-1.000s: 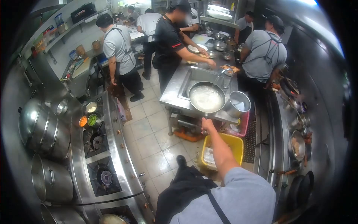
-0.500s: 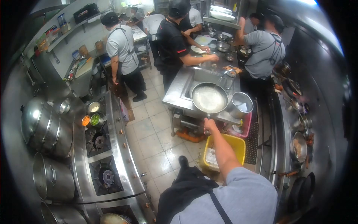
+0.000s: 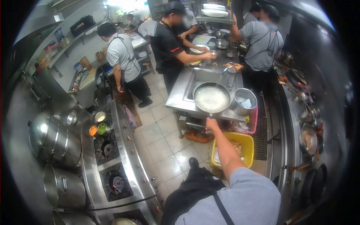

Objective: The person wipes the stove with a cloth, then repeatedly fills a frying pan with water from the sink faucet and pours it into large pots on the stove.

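My right hand (image 3: 211, 125) is closed around the handle of a frying pan (image 3: 212, 98), my arm stretched out in front of me. Cloudy, whitish liquid covers the pan's bottom. The pan is over the near edge of a steel sink (image 3: 197, 77), with the curved tap (image 3: 229, 69) just behind it. A thin stream seems to fall from the tap at the pan's far rim. To the right of the pan stands a tall metal pot (image 3: 245, 100) with something pale inside. My left hand is out of view.
A yellow bin (image 3: 247, 144) with scraps stands below my arm, beside a pink tub (image 3: 252, 123). Gas burners (image 3: 117, 182) and large steel pots (image 3: 63, 185) line my left. Several co-workers stand around the far counter, including one in black (image 3: 170, 45). Pans (image 3: 308, 138) line the right.
The view has shifted slightly, so most things sit a little differently in it. The pan stays in my right hand by the sink. More of the yellow bin's contents show.
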### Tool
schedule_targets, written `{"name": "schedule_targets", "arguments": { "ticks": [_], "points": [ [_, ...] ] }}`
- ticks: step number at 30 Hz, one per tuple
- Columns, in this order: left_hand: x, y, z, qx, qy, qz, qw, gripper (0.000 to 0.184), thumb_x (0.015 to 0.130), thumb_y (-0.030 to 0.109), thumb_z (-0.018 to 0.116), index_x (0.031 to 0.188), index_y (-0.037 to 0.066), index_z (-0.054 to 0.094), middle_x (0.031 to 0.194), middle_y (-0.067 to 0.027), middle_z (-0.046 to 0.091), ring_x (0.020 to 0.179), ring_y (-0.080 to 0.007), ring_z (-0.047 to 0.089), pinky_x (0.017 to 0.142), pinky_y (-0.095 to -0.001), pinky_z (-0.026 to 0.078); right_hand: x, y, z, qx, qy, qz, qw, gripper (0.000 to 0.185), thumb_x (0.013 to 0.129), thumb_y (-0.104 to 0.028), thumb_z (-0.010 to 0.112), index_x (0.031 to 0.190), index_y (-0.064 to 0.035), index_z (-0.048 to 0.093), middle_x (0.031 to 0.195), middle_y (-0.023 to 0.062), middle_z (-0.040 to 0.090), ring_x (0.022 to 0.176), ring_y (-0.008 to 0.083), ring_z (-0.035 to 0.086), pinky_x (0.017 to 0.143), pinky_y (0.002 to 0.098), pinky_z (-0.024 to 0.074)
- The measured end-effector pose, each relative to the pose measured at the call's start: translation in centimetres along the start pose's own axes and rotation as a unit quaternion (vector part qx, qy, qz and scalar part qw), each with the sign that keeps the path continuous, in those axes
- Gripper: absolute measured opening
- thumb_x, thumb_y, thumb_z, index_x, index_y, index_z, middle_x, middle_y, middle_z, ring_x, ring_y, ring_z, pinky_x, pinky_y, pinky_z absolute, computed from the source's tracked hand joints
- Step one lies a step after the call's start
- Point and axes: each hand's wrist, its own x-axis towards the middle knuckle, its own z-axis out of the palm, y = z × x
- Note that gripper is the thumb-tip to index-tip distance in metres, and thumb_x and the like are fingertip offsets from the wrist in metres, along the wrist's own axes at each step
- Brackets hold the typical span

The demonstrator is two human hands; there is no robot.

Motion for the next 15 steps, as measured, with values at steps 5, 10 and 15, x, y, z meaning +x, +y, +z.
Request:
{"name": "schedule_targets", "arguments": {
  "ticks": [5,10,15],
  "points": [
    [-1.9,10.1,-5.8,0.125,-0.139,-0.081,0.979,0.064,0.079,0.011,0.062,0.138,0.004,0.037,0.137,-0.0235,0.041,0.131,-0.0336,0.039,0.108,-0.0455,0.028,-0.5,-0.8,-0.2,0.074,-0.047,0.009,0.996,0.043,0.099,-0.036,0.043,0.083,0.0032,0.049,0.063,0.0097,0.049,0.048,0.0213,0.051,0.041,0.0406,0.05],
    [8.6,4.3,-8.6,0.38,-0.127,-0.156,0.903,0.046,0.081,0.023,0.056,0.124,0.006,0.052,0.114,-0.0226,0.06,0.111,-0.0372,0.056,0.09,-0.0515,0.045,1.7,0.0,-1.3,0.175,-0.124,0.056,0.975,0.037,0.097,-0.037,0.046,0.082,-0.0039,0.043,0.061,0.0058,0.044,0.048,0.0196,0.048,0.042,0.0421,0.0491],
    [20.1,14.7,-9.3,0.228,0.088,0.169,0.955,0.053,0.086,0.031,0.061,0.128,0.002,0.047,0.118,-0.023,0.056,0.11,-0.0378,0.054,0.093,-0.0441,0.044,0.5,-1.4,-3.3,0.179,-0.147,0.101,0.968,0.035,0.098,-0.036,0.048,0.077,-0.0082,0.044,0.06,0.005,0.043,0.049,0.0207,0.047,0.047,0.0424,0.0478]
  ]
}}
